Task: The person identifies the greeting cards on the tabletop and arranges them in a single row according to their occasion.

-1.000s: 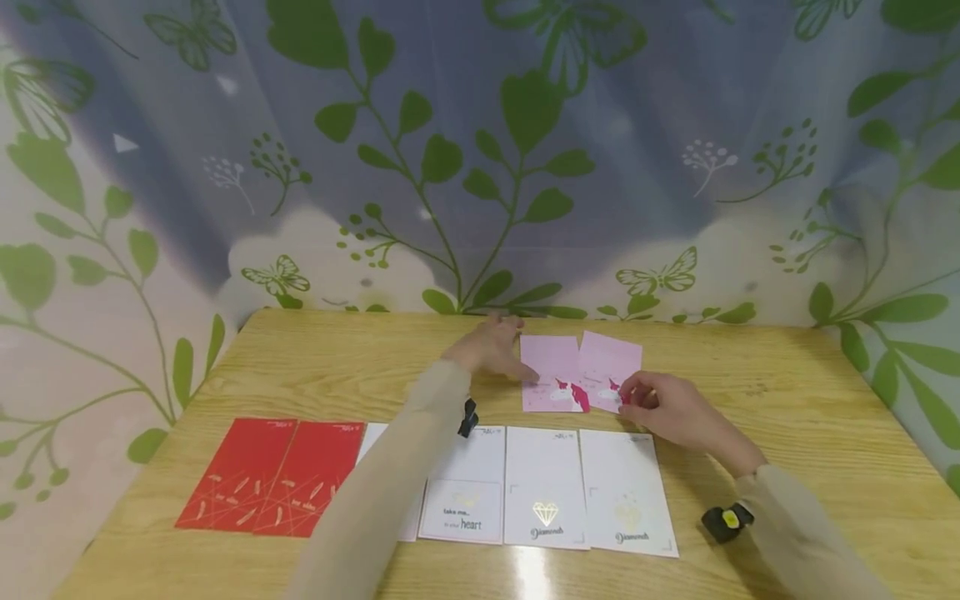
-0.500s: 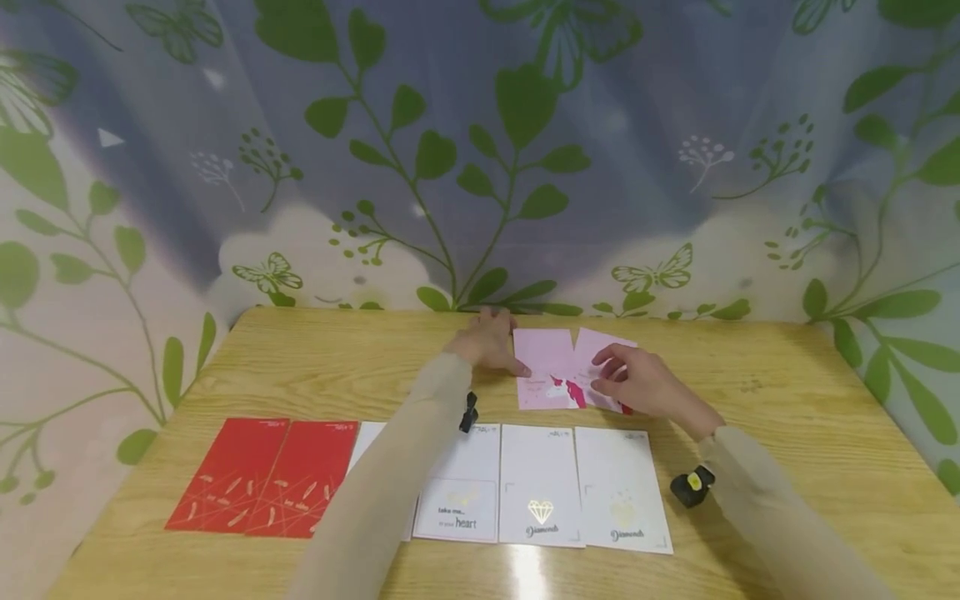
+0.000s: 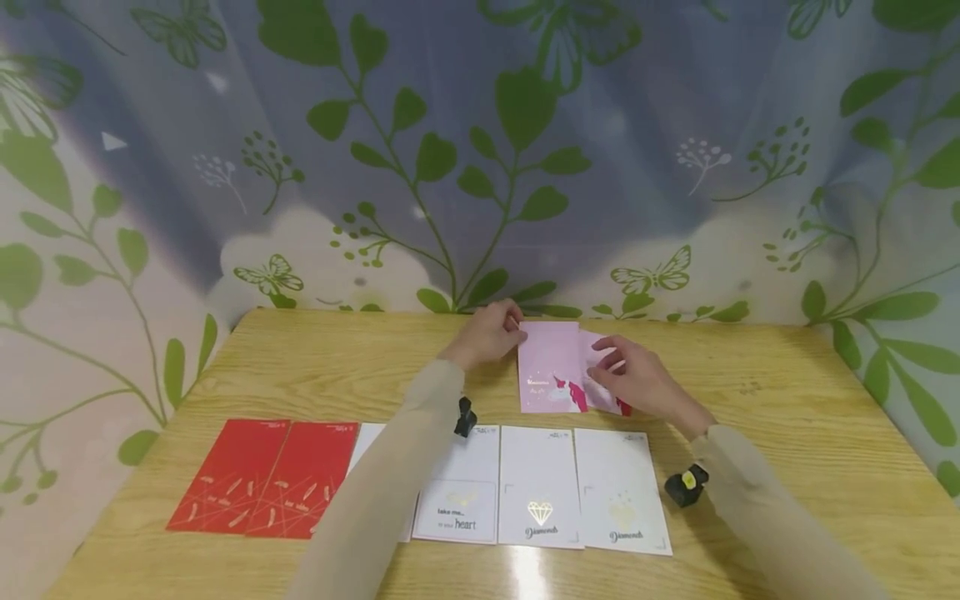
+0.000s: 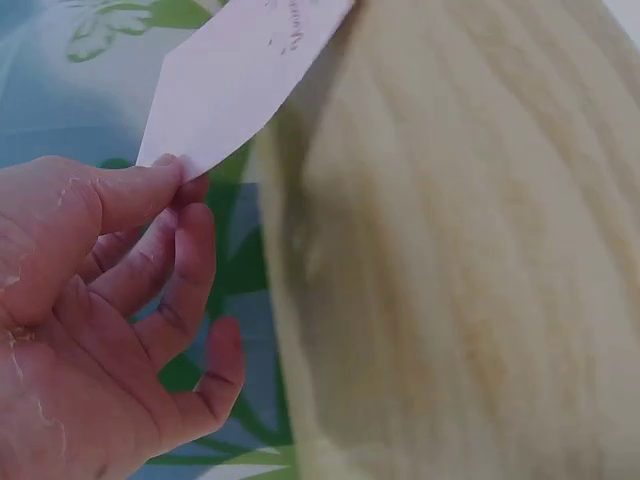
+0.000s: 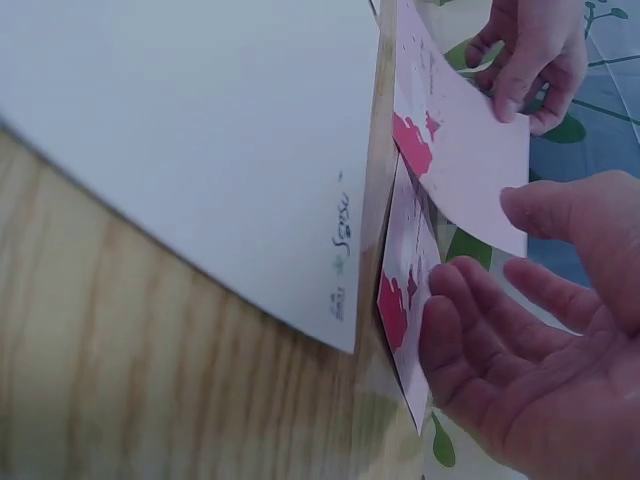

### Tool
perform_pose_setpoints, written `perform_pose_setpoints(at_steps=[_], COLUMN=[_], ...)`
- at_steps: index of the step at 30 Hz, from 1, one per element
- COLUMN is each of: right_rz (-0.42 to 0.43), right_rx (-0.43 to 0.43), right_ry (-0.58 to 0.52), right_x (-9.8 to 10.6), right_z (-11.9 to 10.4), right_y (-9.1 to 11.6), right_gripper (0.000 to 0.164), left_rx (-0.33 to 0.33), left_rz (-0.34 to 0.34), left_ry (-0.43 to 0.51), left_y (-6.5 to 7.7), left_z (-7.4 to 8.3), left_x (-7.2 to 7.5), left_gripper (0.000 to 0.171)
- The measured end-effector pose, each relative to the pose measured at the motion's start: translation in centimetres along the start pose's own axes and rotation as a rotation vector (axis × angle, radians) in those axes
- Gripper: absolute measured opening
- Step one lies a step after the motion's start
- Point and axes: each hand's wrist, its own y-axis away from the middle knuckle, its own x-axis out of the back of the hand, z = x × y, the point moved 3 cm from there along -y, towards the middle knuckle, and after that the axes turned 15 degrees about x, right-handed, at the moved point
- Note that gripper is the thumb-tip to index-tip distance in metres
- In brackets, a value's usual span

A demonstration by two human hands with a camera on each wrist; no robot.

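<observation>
My left hand pinches the upper left corner of a pink card with a unicorn print, between thumb and fingers. In the left wrist view, the card bends up from the thumb. A second pink unicorn card lies on the table, partly behind the first card and my right hand. Relaxed fingers of that right hand hover over it; in the right wrist view the thumb is close to the lifted card's edge, and I cannot tell whether they touch.
Along the front of the wooden table lies a row: two red cards, then white ones, including a "heart" card and two "Diamonds" cards. My left sleeve covers part of it. A patterned curtain hangs behind.
The left pink card lay flat beside my left hand and is now pinched with its top edge raised. My right hand has shifted left, off the right card's lower edge and up over that card.
</observation>
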Motion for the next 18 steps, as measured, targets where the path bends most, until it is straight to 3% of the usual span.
perform_pose_setpoints(at_steps=[4,10,18], right_rz=[0.093,0.233,0.299], right_rx=[0.046,0.125,0.147], right_ry=[-0.016,-0.002,0.006], right_x=[0.5,1.4,2.1], right_z=[-0.3,-1.0,-2.0], right_y=[-0.4,-0.5,-0.4], right_gripper=[0.050,0.054,0.055], left_rx=[-0.027,-0.058,-0.111], left_rz=[-0.012,0.005,-0.066], left_ry=[0.100,0.173,0.279], left_y=[0.6,1.6,3.3], left_z=[0.4,1.0,2.6], left_x=[1.0,1.9,2.0], left_gripper=[0.021,0.019,0.020])
